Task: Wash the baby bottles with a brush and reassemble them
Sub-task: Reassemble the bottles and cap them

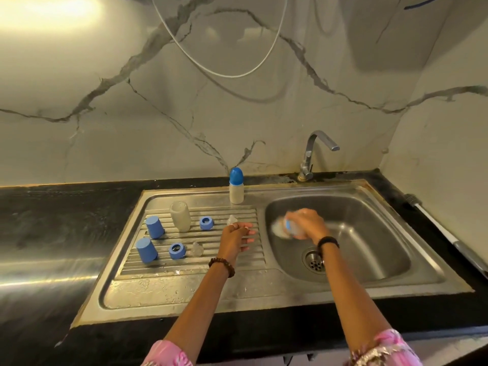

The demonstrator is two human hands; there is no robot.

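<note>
In the right half of the frame the right hand (307,223) is over the sink basin (369,260), with its fingers curled around a blurred object (284,227) that shows blue and clear parts; the blur does not allow to tell if it is a bottle or a brush. The left hand (237,237) is near the centre of the frame, above the right edge of the ribbed draining board (190,262). Its fingers are stretched out and relaxed, and it holds nothing.

On the draining board, left of centre, stand two blue caps (154,227) (146,250) upside down, one above the other in the frame. Right of them are an open bottle body (180,216) standing upright, two blue screw rings (206,223) (177,250) and two clear teats (232,220) (197,249). The upper teat is just beside the fingers of the left hand. At the back edge of the board, an assembled bottle with a blue cap (236,190) stands upright, left of the tap (314,154). A drain (314,261) is at the bottom of the basin, under the right wrist.
</note>
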